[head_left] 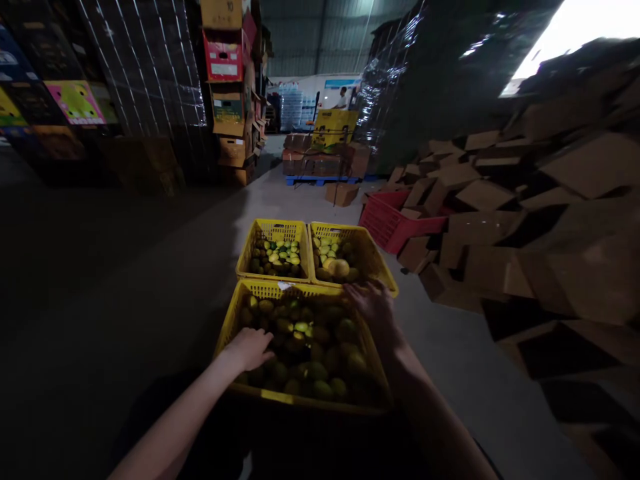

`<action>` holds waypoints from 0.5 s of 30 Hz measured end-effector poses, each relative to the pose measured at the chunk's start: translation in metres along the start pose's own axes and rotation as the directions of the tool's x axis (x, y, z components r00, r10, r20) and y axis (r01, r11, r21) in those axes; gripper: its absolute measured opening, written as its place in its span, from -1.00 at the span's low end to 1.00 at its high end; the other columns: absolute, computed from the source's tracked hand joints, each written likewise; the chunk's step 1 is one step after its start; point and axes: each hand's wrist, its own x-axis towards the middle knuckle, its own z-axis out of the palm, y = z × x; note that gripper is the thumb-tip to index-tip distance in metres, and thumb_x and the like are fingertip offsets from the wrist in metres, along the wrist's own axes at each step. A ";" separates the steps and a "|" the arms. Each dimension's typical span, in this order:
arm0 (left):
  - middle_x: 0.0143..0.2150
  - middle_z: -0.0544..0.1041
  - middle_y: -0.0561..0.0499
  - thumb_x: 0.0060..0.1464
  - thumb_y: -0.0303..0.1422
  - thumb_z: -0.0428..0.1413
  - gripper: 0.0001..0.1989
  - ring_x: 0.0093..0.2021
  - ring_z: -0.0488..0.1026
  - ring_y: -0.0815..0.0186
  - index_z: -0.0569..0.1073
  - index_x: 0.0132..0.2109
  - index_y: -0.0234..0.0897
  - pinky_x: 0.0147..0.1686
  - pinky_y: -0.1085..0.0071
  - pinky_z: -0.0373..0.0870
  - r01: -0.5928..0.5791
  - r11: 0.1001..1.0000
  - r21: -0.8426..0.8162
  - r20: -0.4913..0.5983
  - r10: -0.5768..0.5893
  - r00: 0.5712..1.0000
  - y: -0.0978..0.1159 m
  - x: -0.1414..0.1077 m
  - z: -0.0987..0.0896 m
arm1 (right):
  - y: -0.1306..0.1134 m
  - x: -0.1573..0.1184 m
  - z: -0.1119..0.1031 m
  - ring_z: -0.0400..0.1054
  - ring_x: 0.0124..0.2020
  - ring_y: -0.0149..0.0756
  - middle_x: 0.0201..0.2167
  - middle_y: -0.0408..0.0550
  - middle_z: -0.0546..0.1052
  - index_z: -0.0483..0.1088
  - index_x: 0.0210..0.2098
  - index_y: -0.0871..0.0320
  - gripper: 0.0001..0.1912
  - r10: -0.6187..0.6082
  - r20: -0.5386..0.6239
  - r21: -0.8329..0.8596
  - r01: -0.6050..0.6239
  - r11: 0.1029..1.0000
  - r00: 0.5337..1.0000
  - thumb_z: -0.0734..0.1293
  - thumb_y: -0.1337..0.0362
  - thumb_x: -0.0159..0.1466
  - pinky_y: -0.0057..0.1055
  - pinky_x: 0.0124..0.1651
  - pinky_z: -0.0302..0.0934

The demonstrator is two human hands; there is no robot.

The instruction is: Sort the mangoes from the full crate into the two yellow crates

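Observation:
In the head view a yellow plastic crate (233,319) stands on the floor close to me, filled with round and oval green-yellow fruit (320,370) whose kind I cannot make out. My left hand (250,348) hangs over the fruit at the crate's left side, palm down, fingers extended; I see nothing held in it. My right hand (373,303) is at the crate's far right corner, where it meets the right rear crate. Its fingers are dim and blurred, so their grip is unclear. Two more yellow crates, one left (245,250) and one right (377,263), stand behind, partly filled with similar fruit.
A heap of cardboard boxes (485,267) spreads along the right, with a red crate (383,220) at its edge. Ahead, a blue pallet (320,180) carries boxes, near a loose carton (341,194). Box stacks (230,107) rise at left; a person (343,99) is far back.

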 end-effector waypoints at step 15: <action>0.03 0.48 -0.27 0.17 -0.24 0.02 -0.56 -0.01 0.47 -0.04 0.33 0.14 -0.36 -0.08 0.12 0.39 0.029 0.998 0.054 0.107 -0.034 0.994 0.020 0.006 0.008 | 0.002 0.011 -0.051 0.47 -0.15 -0.26 -0.23 0.02 0.54 0.38 -0.31 0.09 -0.83 0.198 0.036 0.144 -0.201 0.969 0.980 0.20 0.35 0.12 -0.26 -0.03 0.39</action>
